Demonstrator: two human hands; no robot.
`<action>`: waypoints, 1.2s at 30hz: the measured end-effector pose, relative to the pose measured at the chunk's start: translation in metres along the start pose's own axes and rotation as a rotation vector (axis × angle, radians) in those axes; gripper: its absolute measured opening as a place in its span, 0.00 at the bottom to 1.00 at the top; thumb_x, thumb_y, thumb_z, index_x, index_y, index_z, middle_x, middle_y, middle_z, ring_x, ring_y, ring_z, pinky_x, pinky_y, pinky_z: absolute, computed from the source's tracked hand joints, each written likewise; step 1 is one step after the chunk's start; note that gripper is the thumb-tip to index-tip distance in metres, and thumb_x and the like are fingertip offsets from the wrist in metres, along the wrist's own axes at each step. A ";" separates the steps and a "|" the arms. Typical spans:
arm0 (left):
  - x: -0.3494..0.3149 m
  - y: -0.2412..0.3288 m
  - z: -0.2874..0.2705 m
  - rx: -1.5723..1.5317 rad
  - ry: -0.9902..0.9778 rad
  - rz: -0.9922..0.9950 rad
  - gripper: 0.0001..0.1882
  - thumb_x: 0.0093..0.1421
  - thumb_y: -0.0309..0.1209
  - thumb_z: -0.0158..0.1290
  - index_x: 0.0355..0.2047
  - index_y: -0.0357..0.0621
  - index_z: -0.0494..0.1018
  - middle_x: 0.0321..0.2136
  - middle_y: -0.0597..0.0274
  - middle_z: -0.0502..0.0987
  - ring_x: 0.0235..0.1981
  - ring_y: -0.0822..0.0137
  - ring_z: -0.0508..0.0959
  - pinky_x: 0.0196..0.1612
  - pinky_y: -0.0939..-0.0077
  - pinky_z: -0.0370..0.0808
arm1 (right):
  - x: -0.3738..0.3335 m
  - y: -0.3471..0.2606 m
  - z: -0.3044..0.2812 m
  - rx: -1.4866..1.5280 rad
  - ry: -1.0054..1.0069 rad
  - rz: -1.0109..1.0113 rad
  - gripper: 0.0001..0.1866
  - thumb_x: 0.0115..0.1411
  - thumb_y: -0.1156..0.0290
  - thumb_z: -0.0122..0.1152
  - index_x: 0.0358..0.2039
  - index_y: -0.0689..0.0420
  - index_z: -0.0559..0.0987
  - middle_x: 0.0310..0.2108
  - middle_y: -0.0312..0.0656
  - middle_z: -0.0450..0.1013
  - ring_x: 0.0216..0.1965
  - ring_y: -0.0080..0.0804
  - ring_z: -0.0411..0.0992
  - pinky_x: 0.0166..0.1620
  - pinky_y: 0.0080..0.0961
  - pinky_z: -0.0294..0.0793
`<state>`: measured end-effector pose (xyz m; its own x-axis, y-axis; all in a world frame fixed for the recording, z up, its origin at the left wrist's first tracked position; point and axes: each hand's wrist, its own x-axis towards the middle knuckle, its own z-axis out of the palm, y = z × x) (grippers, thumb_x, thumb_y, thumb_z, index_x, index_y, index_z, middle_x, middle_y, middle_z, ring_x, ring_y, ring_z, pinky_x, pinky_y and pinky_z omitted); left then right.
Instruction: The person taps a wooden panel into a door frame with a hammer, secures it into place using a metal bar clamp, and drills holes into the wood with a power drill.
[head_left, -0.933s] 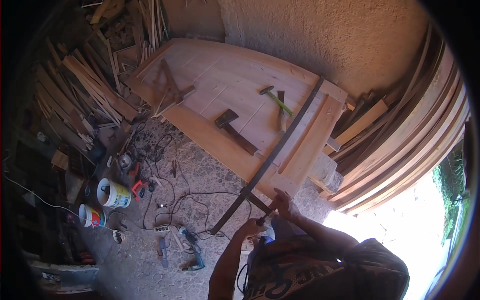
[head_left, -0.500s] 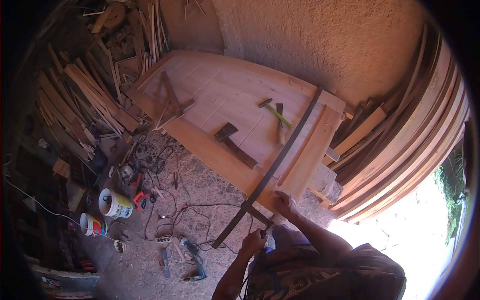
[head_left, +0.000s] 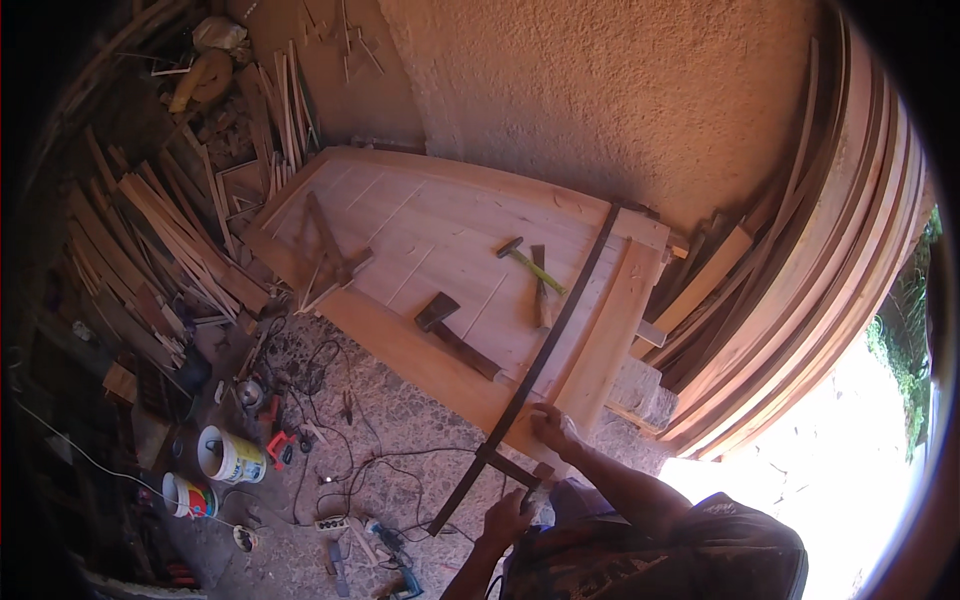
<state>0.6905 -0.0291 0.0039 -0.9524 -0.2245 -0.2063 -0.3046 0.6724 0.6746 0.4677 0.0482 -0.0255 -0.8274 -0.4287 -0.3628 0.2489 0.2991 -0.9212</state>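
A long dark metal bar clamp (head_left: pixel 560 325) lies across the near right end of a large wooden door panel (head_left: pixel 400 240). My left hand (head_left: pixel 508 518) is closed round the clamp's screw end, just off the panel's near edge. A small wood block (head_left: pixel 543 471) sits by that end of the clamp. My right hand (head_left: pixel 552 430) rests on the panel's near corner beside the clamp bar, fingers laid out on the wood. On the panel lie a green-handled hammer (head_left: pixel 530 265), a second wooden-handled tool (head_left: pixel 541 290) and a hatchet-like tool with a broad head (head_left: pixel 460 340).
A wooden frame-like piece (head_left: pixel 325 235) lies on the panel's left part. Boards are stacked along the right (head_left: pixel 790 290), with offcuts (head_left: pixel 170 240) on the left. Cables, a blue power tool (head_left: pixel 405 580), a power strip (head_left: pixel 332 523) and white buckets (head_left: pixel 230 455) are on the floor.
The view has tilted up, so the panel sits lower and slightly left. My left hand stays at the clamp's screw end, and my right hand stays on the panel's corner.
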 end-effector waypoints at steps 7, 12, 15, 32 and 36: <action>0.001 0.054 -0.082 0.114 0.124 0.048 0.15 0.63 0.39 0.51 0.40 0.39 0.69 0.30 0.44 0.77 0.31 0.41 0.79 0.35 0.49 0.75 | 0.009 -0.027 0.012 0.147 0.047 0.016 0.29 0.64 0.46 0.56 0.52 0.60 0.74 0.28 0.38 0.73 0.28 0.25 0.71 0.32 0.26 0.73; -0.004 0.104 -0.129 0.231 0.121 0.025 0.15 0.61 0.37 0.54 0.41 0.39 0.66 0.31 0.46 0.75 0.29 0.43 0.79 0.32 0.51 0.76 | 0.025 -0.028 -0.012 0.352 0.035 0.097 0.27 0.65 0.41 0.51 0.43 0.55 0.75 0.30 0.37 0.70 0.30 0.27 0.71 0.33 0.29 0.73; -0.016 0.130 -0.147 0.227 0.091 -0.014 0.17 0.63 0.36 0.52 0.45 0.39 0.65 0.32 0.47 0.75 0.30 0.44 0.79 0.31 0.51 0.78 | 0.014 -0.074 0.008 0.836 0.110 0.237 0.25 0.66 0.42 0.50 0.44 0.52 0.73 0.25 0.34 0.67 0.24 0.24 0.67 0.27 0.26 0.68; -0.051 0.036 -0.171 0.302 0.525 0.002 0.19 0.63 0.35 0.54 0.53 0.44 0.69 0.38 0.53 0.74 0.41 0.59 0.79 0.40 0.63 0.78 | 0.012 -0.102 0.002 0.762 0.247 0.060 0.15 0.69 0.52 0.51 0.29 0.45 0.66 0.17 0.27 0.60 0.14 0.21 0.59 0.14 0.22 0.57; -0.084 0.025 -0.181 0.299 0.898 0.124 0.27 0.59 0.36 0.58 0.59 0.48 0.68 0.53 0.56 0.71 0.53 0.56 0.72 0.54 0.58 0.70 | 0.003 -0.140 0.031 0.768 0.303 -0.085 0.11 0.68 0.57 0.54 0.31 0.46 0.67 0.17 0.29 0.61 0.13 0.21 0.59 0.15 0.21 0.58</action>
<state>0.7653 -0.1212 0.1663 -0.6508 -0.5135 0.5593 -0.3113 0.8523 0.4202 0.4460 -0.0216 0.0978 -0.9311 -0.1430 -0.3354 0.3635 -0.4363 -0.8231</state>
